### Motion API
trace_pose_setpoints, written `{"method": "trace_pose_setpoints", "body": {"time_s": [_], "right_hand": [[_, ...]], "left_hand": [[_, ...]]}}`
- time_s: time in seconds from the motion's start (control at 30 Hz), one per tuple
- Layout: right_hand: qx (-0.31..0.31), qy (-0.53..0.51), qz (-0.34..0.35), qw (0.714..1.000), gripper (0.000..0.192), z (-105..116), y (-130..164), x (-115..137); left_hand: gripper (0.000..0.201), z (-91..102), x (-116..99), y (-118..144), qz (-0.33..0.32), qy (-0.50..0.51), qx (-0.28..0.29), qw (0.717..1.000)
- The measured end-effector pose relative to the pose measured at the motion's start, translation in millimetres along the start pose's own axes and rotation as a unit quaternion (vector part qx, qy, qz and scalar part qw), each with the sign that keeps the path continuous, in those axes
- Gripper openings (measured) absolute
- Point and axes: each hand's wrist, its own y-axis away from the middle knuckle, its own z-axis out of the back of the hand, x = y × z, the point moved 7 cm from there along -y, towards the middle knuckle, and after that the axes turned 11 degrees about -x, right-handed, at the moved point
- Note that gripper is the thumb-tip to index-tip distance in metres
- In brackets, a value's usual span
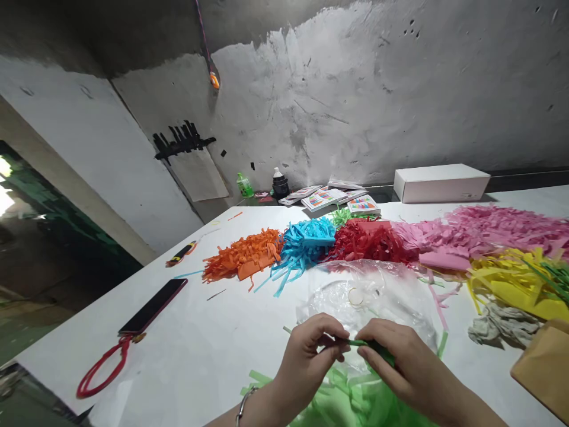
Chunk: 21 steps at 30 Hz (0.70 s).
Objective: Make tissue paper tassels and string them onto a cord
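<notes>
Fingertips of left hand (pixel 311 350) and right hand (pixel 400 362) both pinch a thin green paper strip (pixel 353 342), held just above a clear plastic bag (pixel 368 296) near the table's front edge. Strip's long axis runs left-right, roughly level. Loose green strips (pixel 351 397) lie under the wrists. Bare white table (pixel 213 350) opens to the left, up to a phone (pixel 153 305). Beyond, shredded paper piles (pixel 377 240) in a row; rough grey wall (pixel 377 89) behind.

matt green paper strip (pixel 355 343), glossy clear plastic bag (pixel 382 284), smooth white table (pixel 213 332)
</notes>
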Motion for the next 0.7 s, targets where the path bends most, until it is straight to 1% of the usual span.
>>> {"method": "trace_pose_setpoints", "body": {"time_s": [0.07, 0.13, 0.23, 0.3, 0.33, 0.4, 0.5, 0.57, 0.63, 0.67, 0.7], "right_hand": [[0.006, 0.013, 0.016, 1.000, 0.021, -0.8, -0.3, 1.2], [0.000, 0.013, 0.029, 0.999, 0.024, -1.1, -0.4, 2.4], [-0.008, 0.008, 0.015, 1.000, 0.026, -1.9, -0.1, 0.4], [-0.011, 0.009, 0.004, 1.000, 0.019, -3.8, 1.0, -0.8], [-0.014, 0.016, 0.009, 1.000, 0.014, -5.2, 1.7, -0.1], [-0.034, 0.051, 0.050, 0.997, 0.010, -7.9, 3.2, 4.8], [-0.073, 0.133, 0.128, 0.980, 0.020, -10.5, 4.2, 13.4], [-0.088, 0.149, 0.150, 0.973, 0.020, -7.6, 2.7, 16.8], [-0.119, 0.145, 0.157, 0.970, 0.016, 3.5, 1.1, 22.1], [-0.142, 0.144, 0.160, 0.966, 0.023, 11.2, 1.4, 26.4], [-0.166, 0.145, 0.161, 0.962, 0.034, 18.9, 3.1, 31.6]], "left_hand": [[0.006, -0.6, 0.0, -0.2, -0.006, -0.007, 0.001, 1.000], [0.010, -2.0, 2.7, -0.8, 0.005, -0.017, 0.007, 1.000], [0.022, -2.7, 12.5, -1.7, 0.078, 0.000, 0.010, 0.997], [0.028, -2.3, 18.0, -1.5, 0.127, 0.017, 0.011, 0.992], [0.030, -2.3, 19.0, -1.2, 0.138, 0.016, 0.015, 0.990], [0.030, -2.7, 16.9, -0.8, 0.131, -0.005, 0.030, 0.991], [0.026, -0.1, 7.8, -0.8, 0.088, -0.051, 0.032, 0.994], [0.024, 5.7, 1.1, -1.0, 0.067, -0.065, 0.017, 0.995], [0.023, 18.2, -2.8, -1.5, 0.066, -0.060, -0.007, 0.996], [0.023, 29.6, -3.5, -2.1, 0.070, -0.053, -0.030, 0.996], [0.023, 45.3, -3.6, -2.7, 0.072, -0.047, -0.064, 0.994]]}}
